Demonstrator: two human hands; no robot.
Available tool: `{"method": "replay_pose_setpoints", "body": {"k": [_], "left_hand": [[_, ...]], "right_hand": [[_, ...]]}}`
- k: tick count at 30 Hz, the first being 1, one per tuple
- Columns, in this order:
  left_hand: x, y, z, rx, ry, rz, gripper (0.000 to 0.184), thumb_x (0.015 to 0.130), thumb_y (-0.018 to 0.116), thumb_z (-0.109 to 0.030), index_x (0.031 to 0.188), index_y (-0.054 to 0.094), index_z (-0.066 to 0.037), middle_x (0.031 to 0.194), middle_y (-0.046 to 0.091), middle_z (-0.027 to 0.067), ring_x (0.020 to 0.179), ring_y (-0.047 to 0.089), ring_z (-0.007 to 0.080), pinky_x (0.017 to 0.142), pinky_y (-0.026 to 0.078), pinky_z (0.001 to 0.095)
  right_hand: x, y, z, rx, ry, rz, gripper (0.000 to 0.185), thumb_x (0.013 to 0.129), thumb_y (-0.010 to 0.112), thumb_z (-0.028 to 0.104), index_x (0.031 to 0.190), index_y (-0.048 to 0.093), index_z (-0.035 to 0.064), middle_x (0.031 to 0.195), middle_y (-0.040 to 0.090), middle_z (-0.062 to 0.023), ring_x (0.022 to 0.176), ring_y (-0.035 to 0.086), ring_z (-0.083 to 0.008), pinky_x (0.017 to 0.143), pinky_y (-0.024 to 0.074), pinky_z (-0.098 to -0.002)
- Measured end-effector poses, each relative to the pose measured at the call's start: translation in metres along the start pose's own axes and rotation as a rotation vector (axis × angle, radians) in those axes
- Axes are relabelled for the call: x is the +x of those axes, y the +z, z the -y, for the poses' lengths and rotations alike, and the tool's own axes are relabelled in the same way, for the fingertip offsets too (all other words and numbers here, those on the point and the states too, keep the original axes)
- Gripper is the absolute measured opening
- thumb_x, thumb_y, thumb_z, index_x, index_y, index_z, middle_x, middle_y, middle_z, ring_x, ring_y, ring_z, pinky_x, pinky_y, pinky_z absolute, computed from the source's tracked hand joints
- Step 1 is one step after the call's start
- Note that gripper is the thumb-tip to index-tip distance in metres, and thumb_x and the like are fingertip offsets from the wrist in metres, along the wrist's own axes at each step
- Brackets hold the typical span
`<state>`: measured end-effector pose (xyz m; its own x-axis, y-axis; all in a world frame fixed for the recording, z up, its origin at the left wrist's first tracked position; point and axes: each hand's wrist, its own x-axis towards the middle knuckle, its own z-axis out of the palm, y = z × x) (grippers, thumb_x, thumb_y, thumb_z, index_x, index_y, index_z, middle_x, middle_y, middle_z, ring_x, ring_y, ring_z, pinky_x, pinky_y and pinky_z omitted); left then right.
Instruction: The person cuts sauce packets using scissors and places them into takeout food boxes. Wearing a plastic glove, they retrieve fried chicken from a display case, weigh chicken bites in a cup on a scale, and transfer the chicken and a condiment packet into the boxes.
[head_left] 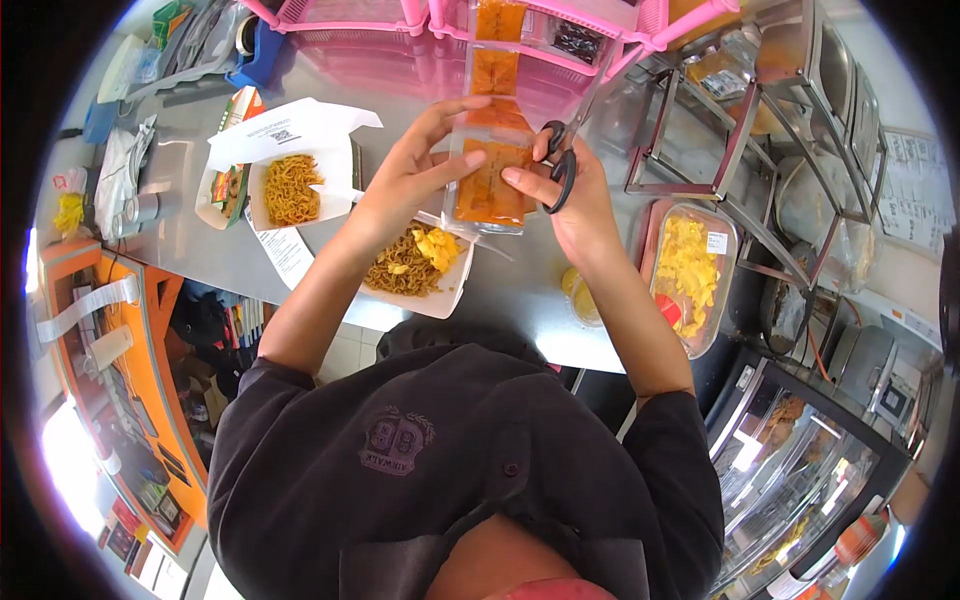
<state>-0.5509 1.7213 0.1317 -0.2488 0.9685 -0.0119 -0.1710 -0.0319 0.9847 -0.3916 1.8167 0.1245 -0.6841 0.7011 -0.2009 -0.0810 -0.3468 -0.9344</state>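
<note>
A strip of joined clear sachets of orange sauce (490, 185) hangs between my hands over the steel table. My left hand (425, 155) pinches the near sachet along its left side, thumb on top. My right hand (570, 190) grips the same sachet's right edge with thumb and fingers. Black-handled scissors (563, 180) are also held in my right hand, fingers through the loops, blades pointing away to the upper right. Below the sachets stands an open white box of noodles with yellow egg (415, 260), partly hidden by my left forearm.
Another open box of noodles (292, 190) stands at the left, by a paper receipt (280, 258). A clear tub of yellow egg pieces (690, 260) lies right of my forearm. Pink baskets (350, 12) line the back. A metal rack (690, 188) stands at the right.
</note>
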Motion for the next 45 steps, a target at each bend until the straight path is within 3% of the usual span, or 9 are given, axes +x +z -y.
{"method": "replay_pose_setpoints", "body": {"k": [3,8,10,19,26,37,40,43,45], "left_hand": [[0.004,-0.008,-0.013,-0.019,-0.098,0.085,0.054,0.085,0.058,-0.007,0.135,0.038,-0.002,0.137,0.04,0.0111,0.104,0.058,0.0186,0.09,0.047,0.0307],[-0.001,-0.017,-0.027,-0.123,-0.087,0.096,0.058,0.081,0.06,0.001,0.135,0.038,0.0,0.139,0.039,0.0111,0.107,0.058,0.0184,0.092,0.047,0.0313],[-0.004,-0.021,-0.028,-0.125,-0.105,0.13,0.06,0.08,0.061,0.003,0.135,0.037,-0.001,0.139,0.04,0.0108,0.107,0.058,0.0183,0.091,0.048,0.0308],[-0.005,-0.027,-0.014,-0.037,-0.129,0.234,0.065,0.078,0.066,0.003,0.135,0.036,-0.001,0.138,0.042,0.0084,0.11,0.056,0.0206,0.09,0.051,0.0324],[-0.005,-0.029,-0.021,-0.086,-0.133,0.262,0.067,0.075,0.067,0.005,0.135,0.037,-0.001,0.14,0.039,0.009,0.11,0.056,0.021,0.09,0.051,0.0321],[-0.004,-0.03,-0.019,-0.194,-0.102,0.207,0.074,0.071,0.069,0.007,0.135,0.033,-0.001,0.143,0.032,0.014,0.111,0.055,0.0214,0.089,0.052,0.0322],[-0.006,-0.029,-0.014,-0.211,-0.071,0.206,0.073,0.071,0.069,0.008,0.135,0.034,-0.001,0.143,0.032,0.0143,0.111,0.055,0.0218,0.088,0.052,0.0319],[-0.006,-0.029,-0.013,-0.232,-0.068,0.205,0.072,0.072,0.068,0.007,0.135,0.034,-0.001,0.142,0.033,0.0133,0.112,0.054,0.0215,0.088,0.052,0.0321],[-0.008,-0.032,-0.015,-0.195,-0.082,0.209,0.072,0.073,0.068,0.007,0.135,0.034,-0.002,0.142,0.034,0.0125,0.112,0.054,0.0212,0.089,0.052,0.0324]], "right_hand": [[-0.011,0.007,0.021,-0.004,0.043,-0.054,0.024,0.078,0.072,0.013,0.088,0.049,0.0094,0.078,0.054,0.0016,0.075,0.053,-0.0055,0.062,0.0421,-0.0192],[-0.029,-0.063,0.057,-0.339,0.217,0.398,0.031,0.084,0.065,0.035,0.089,0.053,0.007,0.074,0.052,0.0009,0.072,0.051,-0.0068,0.062,0.0394,-0.0211],[-0.032,-0.089,0.069,-0.52,0.328,0.545,0.033,0.082,0.067,0.035,0.087,0.053,0.0054,0.075,0.053,0.0008,0.074,0.052,-0.0075,0.064,0.04,-0.0225],[-0.004,-0.089,0.085,-0.358,0.684,0.593,0.046,0.074,0.075,0.041,0.085,0.056,0.0004,0.07,0.055,-0.0022,0.062,0.054,-0.0119,0.061,0.0443,-0.0261],[0.031,-0.066,0.076,-0.469,0.617,0.885,0.038,0.083,0.065,0.038,0.078,0.055,0.0022,0.063,0.053,-0.0009,0.062,0.053,-0.0099,0.06,0.0401,-0.0247],[0.036,-0.055,0.078,-0.515,0.602,0.91,0.045,0.083,0.063,0.043,0.064,0.052,0.004,0.056,0.05,0.0004,0.054,0.048,-0.0084,0.052,0.035,-0.0244],[0.037,-0.05,0.076,-0.48,0.681,0.846,0.061,0.067,0.072,0.06,0.065,0.051,0.0025,0.059,0.05,-0.0015,0.053,0.048,-0.0081,0.047,0.0362,-0.0226],[0.036,-0.056,0.069,-0.464,0.572,0.898,0.047,0.081,0.065,0.046,0.062,0.05,0.0049,0.055,0.047,0.0013,0.051,0.046,-0.0073,0.048,0.0325,-0.0231],[0.037,-0.063,0.069,-0.492,0.618,0.862,0.048,0.079,0.068,0.046,0.062,0.05,0.0049,0.054,0.046,0.0013,0.049,0.045,-0.0068,0.045,0.0306,-0.0224]]}}
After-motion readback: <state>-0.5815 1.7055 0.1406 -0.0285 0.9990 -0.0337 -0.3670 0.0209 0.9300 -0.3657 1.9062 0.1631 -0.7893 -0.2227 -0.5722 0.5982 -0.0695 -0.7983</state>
